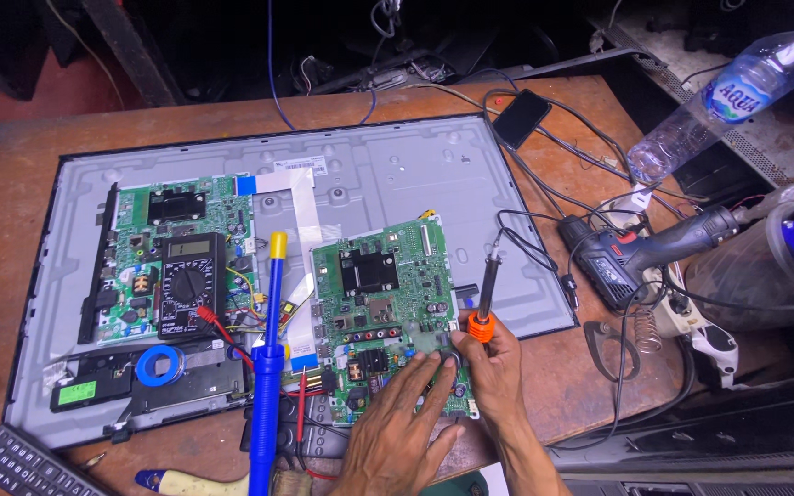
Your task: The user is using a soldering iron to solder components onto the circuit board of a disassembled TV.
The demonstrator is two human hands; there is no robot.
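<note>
A loose green circuit board [388, 312] lies on the grey back panel of an opened television [369, 174]. My left hand [397, 432] rests flat on the board's lower part, fingers spread. My right hand [493, 363] grips a soldering iron [486, 298] by its orange collar, its black handle and cord pointing up and its tip down at the board's lower right corner. A blue and yellow desoldering pump [270, 358] stands upright just left of the board.
A black multimeter [192, 283] lies on a second green board [172, 257] at left, a blue solder reel [159, 366] below it. A remote [20, 467] sits front left. Phone [520, 118], cordless drill [650, 250], water bottle [737, 92] and cables crowd the right side.
</note>
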